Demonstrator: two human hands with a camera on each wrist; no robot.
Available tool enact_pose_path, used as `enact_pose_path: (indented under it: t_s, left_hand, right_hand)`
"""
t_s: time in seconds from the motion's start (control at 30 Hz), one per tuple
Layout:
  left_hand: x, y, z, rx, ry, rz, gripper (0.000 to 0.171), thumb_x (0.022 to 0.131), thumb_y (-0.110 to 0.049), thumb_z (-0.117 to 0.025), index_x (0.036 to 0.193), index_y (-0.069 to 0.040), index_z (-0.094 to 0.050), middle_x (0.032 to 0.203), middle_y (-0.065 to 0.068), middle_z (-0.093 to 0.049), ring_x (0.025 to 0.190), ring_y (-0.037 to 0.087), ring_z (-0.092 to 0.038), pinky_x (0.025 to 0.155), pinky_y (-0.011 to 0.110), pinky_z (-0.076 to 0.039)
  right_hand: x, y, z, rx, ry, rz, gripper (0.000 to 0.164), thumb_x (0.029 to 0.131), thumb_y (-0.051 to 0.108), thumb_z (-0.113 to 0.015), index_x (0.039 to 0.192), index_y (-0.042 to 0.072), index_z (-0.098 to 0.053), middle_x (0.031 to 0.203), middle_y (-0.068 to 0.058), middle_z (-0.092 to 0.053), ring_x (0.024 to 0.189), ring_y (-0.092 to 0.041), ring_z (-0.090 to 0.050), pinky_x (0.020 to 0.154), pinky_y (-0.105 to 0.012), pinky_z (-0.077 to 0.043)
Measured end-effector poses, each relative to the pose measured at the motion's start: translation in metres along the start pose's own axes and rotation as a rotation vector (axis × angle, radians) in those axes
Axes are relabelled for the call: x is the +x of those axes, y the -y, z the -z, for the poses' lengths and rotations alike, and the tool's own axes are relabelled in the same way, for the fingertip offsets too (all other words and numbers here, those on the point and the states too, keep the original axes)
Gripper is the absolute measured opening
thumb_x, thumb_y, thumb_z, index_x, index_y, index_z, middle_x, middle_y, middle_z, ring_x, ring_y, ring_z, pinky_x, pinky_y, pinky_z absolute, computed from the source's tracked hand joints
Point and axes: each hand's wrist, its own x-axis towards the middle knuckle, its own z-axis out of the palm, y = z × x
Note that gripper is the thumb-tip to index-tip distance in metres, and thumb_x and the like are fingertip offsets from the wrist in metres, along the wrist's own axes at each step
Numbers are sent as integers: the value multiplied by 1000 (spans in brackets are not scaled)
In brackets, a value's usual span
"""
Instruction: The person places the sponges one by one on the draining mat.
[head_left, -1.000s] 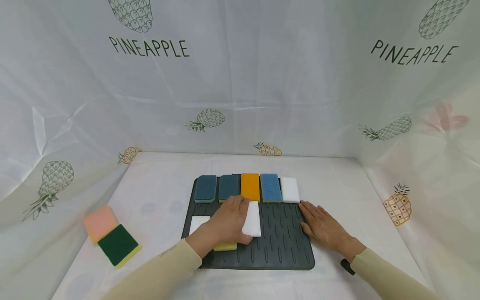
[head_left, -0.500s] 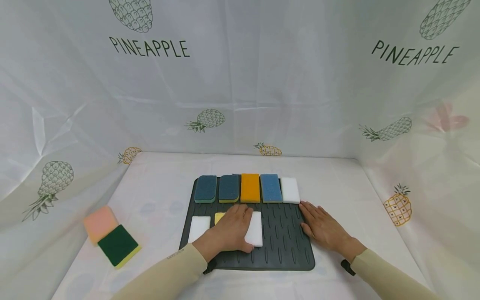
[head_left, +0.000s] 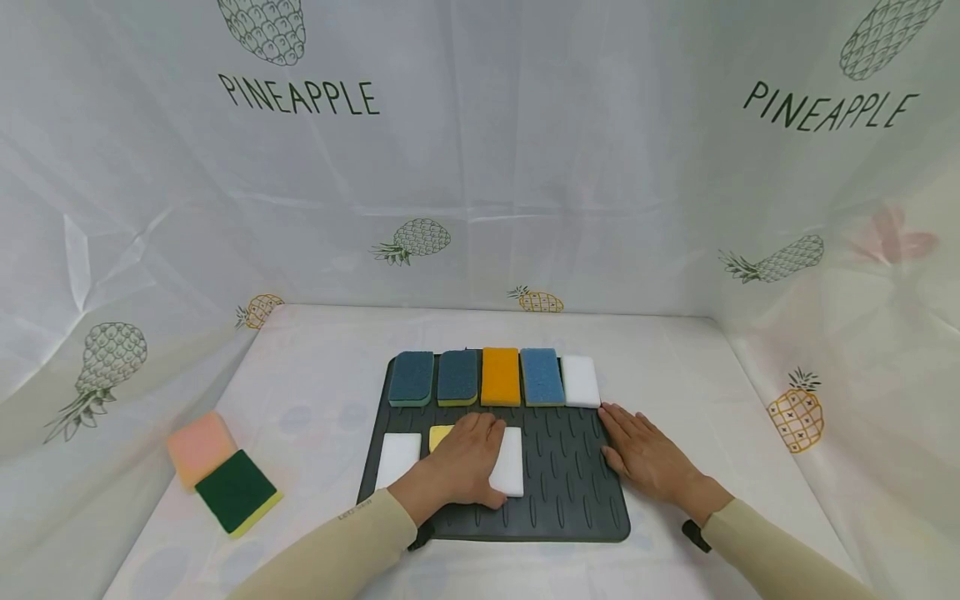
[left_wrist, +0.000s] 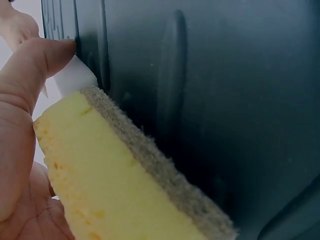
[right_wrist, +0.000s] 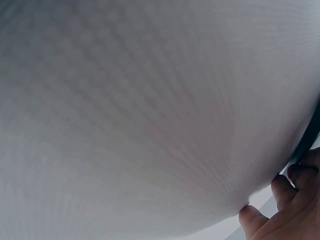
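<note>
My left hand (head_left: 467, 460) grips a white sponge (head_left: 509, 462) between thumb and fingers, low on the dark ribbed mat (head_left: 570, 467). Under and beside that hand lies a yellow sponge (left_wrist: 110, 170) with a brownish scrub layer, mostly hidden in the head view. Left of it is another white sponge (head_left: 399, 458). The right hand (head_left: 652, 454) rests with extended fingers at the mat's right edge, fingertips close to the white sponge (head_left: 581, 381) at the end of the back row.
Along the mat's back edge lie two dark blue sponges (head_left: 411, 378), an orange one (head_left: 500, 377) and a blue one (head_left: 542, 377). On the white cloth (head_left: 322, 400) at the left, a pink sponge (head_left: 202, 446) touches a dark green and yellow sponge (head_left: 238, 492). Pineapple-print sheeting (head_left: 480, 167) stands behind.
The left hand and its white sponge have moved toward the near side of the mat, mostly in the first half second, away from the back row. The right hand has stayed in place.
</note>
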Motion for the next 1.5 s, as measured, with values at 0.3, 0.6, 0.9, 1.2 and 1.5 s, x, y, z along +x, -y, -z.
enact_pose_path:
  t_s: [0.3, 0.6, 0.9, 1.2, 1.5]
  left_hand:
    - [0, 1, -3, -5, 7, -2, 112, 78, -68, -83, 158, -1, -42, 154, 14, -50, 139, 28, -48, 124, 43, -38]
    - [-1, -1, 0, 2, 10, -4, 114, 77, -70, -83, 159, -1, -41, 155, 14, -49, 140, 28, -47, 126, 43, -36]
    - [-1, -1, -1, 9, 14, 2, 112, 78, -70, -83, 157, -2, -43, 154, 13, -50, 140, 27, -48, 127, 44, -34]
    - [-1, 1, 0, -33, 2, 1, 119, 77, -75, -81, 160, -2, -39, 159, 15, -46, 146, 29, -44, 129, 47, -31]
    - [-4, 11, 12, -49, -85, -4, 111, 86, -80, -67, 160, -2, -39, 158, 15, -45, 147, 29, -44, 130, 48, -30]
  right_hand:
    - [0, -1, -2, 9, 15, -5, 65, 110, 33, -53, 160, -5, -38, 166, -22, -40, 153, -41, -41, 122, -60, -37]
    - [1, -2, -4, 18, 32, -13, 66, 110, 34, -53, 161, -5, -36, 167, -22, -39, 154, -40, -39, 123, -60, -35]
    - [1, -2, -3, 17, 33, -13, 66, 110, 35, -52, 161, -4, -37, 167, -21, -39, 154, -40, -40, 123, -59, -36]
    - [1, -1, -3, 22, 34, -13, 66, 111, 35, -52, 161, -4, -36, 167, -22, -39, 154, -40, -39, 123, -60, -35]
    - [1, -2, -4, 21, 20, -5, 65, 110, 34, -53, 161, -5, -37, 166, -22, -39, 153, -40, -40, 122, -60, -36]
